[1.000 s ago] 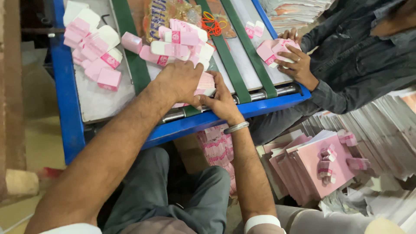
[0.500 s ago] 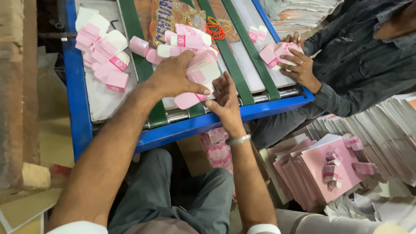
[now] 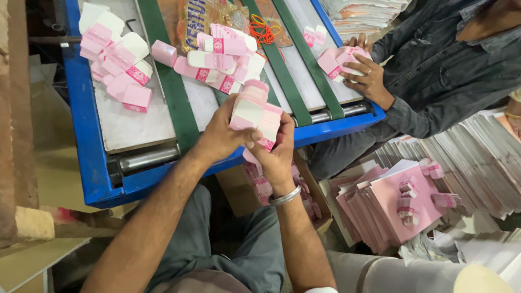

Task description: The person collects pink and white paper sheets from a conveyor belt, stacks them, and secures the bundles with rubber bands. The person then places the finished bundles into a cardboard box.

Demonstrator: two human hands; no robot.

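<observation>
Moved: both hands have come up off the belt edge, and the stack [image 3: 255, 116] is now lifted clear of the table [image 3: 87, 135], held between them over its near blue rim.
Left hand [image 3: 225, 135]: clamped on the stack's left side, thumb across its face.
Right hand [image 3: 277, 154]: cupped under and behind the stack, fingers curled, a metal bangle [image 3: 285, 196] on the wrist.
Stack: flat pink-and-white cartons, pressed together, standing on edge.
Belt: loose cartons [image 3: 116, 59] heaped at far left, more [image 3: 225, 57] in the middle, beside the green strips [image 3: 168, 92].
Also there: orange rubber bands [image 3: 264, 30] near the top.
Co-worker: another person's hand [image 3: 369, 78] rests on a bundle [image 3: 339, 58] at the table's right.
Below: box [image 3: 260, 184] of cartons under the hands, partly hidden by the right forearm; pink sheets [image 3: 391, 206] piled at right.
</observation>
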